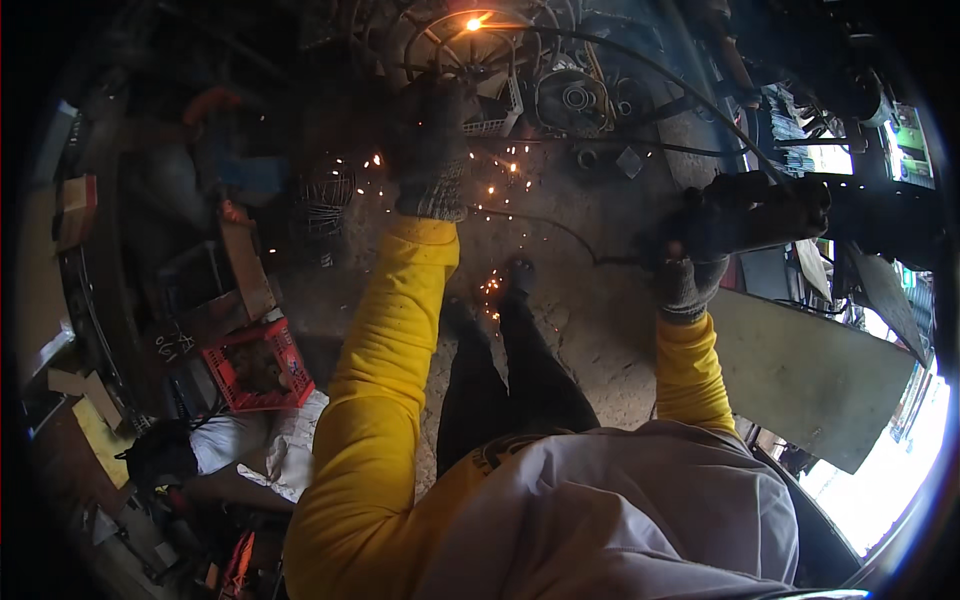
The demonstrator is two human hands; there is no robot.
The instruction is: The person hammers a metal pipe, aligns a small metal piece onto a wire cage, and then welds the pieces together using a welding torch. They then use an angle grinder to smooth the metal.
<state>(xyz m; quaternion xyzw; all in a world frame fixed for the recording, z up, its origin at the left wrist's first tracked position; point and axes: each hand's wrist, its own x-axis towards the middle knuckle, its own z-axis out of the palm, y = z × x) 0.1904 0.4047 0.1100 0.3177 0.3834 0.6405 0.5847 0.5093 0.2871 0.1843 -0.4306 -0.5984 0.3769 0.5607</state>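
My left hand point(432, 150), in a dark knitted glove, reaches forward to a curved metal frame point(410, 40). Deep shadow hides its fingers, so I cannot tell what they hold. Near the frame's top burns a bright orange glowing spot point(474, 24), and sparks point(492, 285) fall below it towards my feet. At the right, my gloved right hand point(688, 275) is closed, with its fingers curled. Just above it is a bulky dark object point(755, 212); whether the hand grips it is too dark to tell. A long dark curved line, like a cable point(650, 66), runs from near the glow towards that object.
Round metal parts point(575, 98) and a white plastic basket point(515, 105) lie at the far side. A red crate point(258, 365) and white sacks point(290, 440) stand at the left. A large flat panel point(800, 370) is at the right. A thin cable point(560, 225) crosses the floor.
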